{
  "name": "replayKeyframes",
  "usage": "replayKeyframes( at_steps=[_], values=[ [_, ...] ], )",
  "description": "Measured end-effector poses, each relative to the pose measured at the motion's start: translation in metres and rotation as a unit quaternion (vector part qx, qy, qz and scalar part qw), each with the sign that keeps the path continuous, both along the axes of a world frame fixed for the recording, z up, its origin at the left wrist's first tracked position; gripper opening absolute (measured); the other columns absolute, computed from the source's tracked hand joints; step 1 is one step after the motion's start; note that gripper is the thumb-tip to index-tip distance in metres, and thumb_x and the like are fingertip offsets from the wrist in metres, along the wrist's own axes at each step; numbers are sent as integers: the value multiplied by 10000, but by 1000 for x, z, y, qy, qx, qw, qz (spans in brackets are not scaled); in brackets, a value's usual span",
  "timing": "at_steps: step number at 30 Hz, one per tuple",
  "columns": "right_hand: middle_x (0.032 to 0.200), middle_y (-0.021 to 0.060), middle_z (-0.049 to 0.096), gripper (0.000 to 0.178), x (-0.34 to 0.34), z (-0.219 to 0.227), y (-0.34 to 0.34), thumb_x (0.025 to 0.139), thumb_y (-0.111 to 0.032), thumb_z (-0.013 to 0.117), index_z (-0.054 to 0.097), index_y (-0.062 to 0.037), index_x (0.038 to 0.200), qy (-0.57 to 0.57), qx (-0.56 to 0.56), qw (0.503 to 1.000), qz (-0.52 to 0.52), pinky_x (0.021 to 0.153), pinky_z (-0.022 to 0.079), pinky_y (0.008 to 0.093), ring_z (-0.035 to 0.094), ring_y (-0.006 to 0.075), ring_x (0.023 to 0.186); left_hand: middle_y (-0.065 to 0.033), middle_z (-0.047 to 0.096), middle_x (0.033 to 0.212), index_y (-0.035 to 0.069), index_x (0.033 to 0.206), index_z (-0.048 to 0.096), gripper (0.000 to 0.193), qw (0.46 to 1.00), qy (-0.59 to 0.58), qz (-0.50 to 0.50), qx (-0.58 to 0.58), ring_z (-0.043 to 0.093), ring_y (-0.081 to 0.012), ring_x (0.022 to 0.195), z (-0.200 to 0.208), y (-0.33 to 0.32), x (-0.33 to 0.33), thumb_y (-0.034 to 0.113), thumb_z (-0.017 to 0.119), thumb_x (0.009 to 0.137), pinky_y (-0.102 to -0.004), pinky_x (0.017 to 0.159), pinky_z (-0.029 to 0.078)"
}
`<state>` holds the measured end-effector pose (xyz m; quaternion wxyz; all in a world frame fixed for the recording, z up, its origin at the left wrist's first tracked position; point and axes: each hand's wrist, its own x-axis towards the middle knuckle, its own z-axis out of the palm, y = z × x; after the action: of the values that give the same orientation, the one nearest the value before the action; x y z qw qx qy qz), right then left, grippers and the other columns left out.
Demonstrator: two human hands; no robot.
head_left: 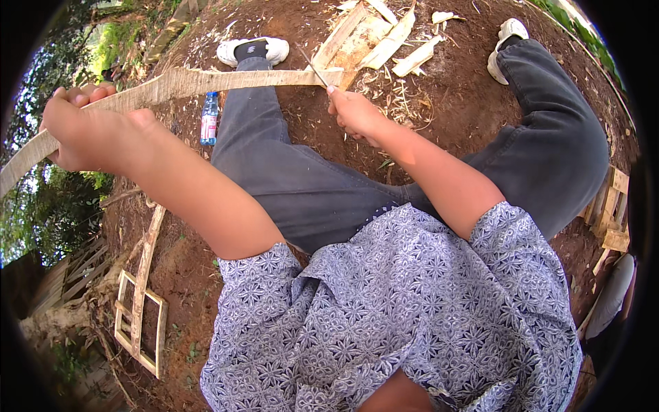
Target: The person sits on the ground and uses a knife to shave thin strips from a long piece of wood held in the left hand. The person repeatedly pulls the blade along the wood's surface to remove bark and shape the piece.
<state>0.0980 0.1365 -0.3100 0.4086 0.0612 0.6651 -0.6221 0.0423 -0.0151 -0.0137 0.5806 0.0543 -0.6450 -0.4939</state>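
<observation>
My left hand (93,127) is closed around a long, pale, slightly curved piece of wood (199,81). It runs off past the left rim, and its other end lies at a pale wooden block (353,41) on the ground. My right hand (357,117) grips a knife (313,65), its thin dark blade seen nearly edge-on and its handle hidden in my fingers. The blade crosses the wood near its far end; whether it touches cannot be told. Split wood slabs (391,41) and pale shavings lie around the block.
A blue-capped plastic bottle (209,120) stands beside my left leg. At the lower left, a rectangular wooden frame (162,336) lies with a long stick (145,268) across it. Wooden slat pieces (607,206) are at the right edge. My legs spread over brown soil.
</observation>
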Motion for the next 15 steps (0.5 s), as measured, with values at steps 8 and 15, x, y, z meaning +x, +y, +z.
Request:
replayKeyframes(
  at_steps=[8,15],
  values=[
    [956,258,702,533,-3,6,7,1051,-459,384,673,-13,1014,196,176,960,92,830,525,536,679,443,906,-46,466,665,-32,852,512,159,1000,-7,12,15,449,-146,518,0,-7,11,92,577,776,-300,493,421],
    [865,189,681,597,0,-41,17,1038,-530,367,644,-2,1003,-38,49,997,40,771,505,481,654,388,807,-41,446,658,-1,792,454,130,1000,-3,0,-6,411,-146,526,3,-6,1,35,579,795,-306,465,354]
  ],
)
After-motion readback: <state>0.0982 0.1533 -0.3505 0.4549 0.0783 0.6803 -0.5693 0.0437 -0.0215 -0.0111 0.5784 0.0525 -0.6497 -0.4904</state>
